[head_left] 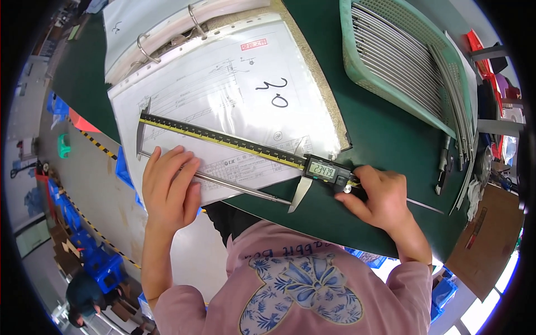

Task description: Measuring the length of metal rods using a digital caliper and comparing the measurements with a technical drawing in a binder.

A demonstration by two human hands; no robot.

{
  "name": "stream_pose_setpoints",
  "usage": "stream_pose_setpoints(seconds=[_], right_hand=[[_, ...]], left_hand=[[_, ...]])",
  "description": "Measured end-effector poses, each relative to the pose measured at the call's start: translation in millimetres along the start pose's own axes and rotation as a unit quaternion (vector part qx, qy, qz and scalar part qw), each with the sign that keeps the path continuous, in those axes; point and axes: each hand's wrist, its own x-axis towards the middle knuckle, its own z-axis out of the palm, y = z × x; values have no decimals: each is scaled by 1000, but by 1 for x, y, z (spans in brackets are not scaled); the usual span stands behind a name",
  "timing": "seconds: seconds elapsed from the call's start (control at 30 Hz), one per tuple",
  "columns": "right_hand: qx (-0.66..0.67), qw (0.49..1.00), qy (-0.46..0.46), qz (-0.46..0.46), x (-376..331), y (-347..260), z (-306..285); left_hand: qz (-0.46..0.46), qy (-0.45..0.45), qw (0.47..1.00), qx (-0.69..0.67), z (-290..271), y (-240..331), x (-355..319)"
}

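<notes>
A digital caliper point(223, 139) lies slanted over the binder page, its long black-and-yellow beam running from upper left to lower right. My right hand point(382, 196) grips it at the display end, the thumb below the slider and the fingers above. A thin metal rod point(240, 186) stretches between the caliper's two large jaws, roughly alongside the beam. Its right end is at the sliding jaw point(300, 195), its left end by the fixed jaw. My left hand point(170, 190) is closed over the rod near that left end, fingertips on top; part of the rod is hidden beneath.
An open ring binder point(129, 84) with a drawing in a clear sleeve covers the left of the green table point(363, 131). At the far right a green plastic basket point(350, 56) holds several metal rods. Another caliper point(444, 164) lies below it. A person point(86, 296) is at lower left.
</notes>
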Motion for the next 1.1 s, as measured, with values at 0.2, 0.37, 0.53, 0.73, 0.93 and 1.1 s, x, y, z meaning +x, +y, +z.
stream_pose_setpoints(seconds=[0.2, 0.37, 0.53, 0.73, 0.93, 1.1], right_hand=[[15, 1000, 3, -6, 3, -1, -2], [19, 1000, 2, -1, 3, -1, -3], [15, 1000, 0, 6, 2, 0, -3], [28, 1000, 0, 8, 2, 0, 0], [27, 999, 16, 17, 2, 2, 1], [39, 999, -9, -1, -1, 3, 3]], left_hand=[[-13, -1, 1000, -5, 1, -3, 1], [-28, -4, 1000, -7, -1, -1, 1], [6, -30, 1000, 2, -4, 3, 4], [59, -91, 994, -18, -5, 30, 24], [130, -105, 985, -44, 12, 43, 38], [163, -78, 981, -66, 11, 46, 40]])
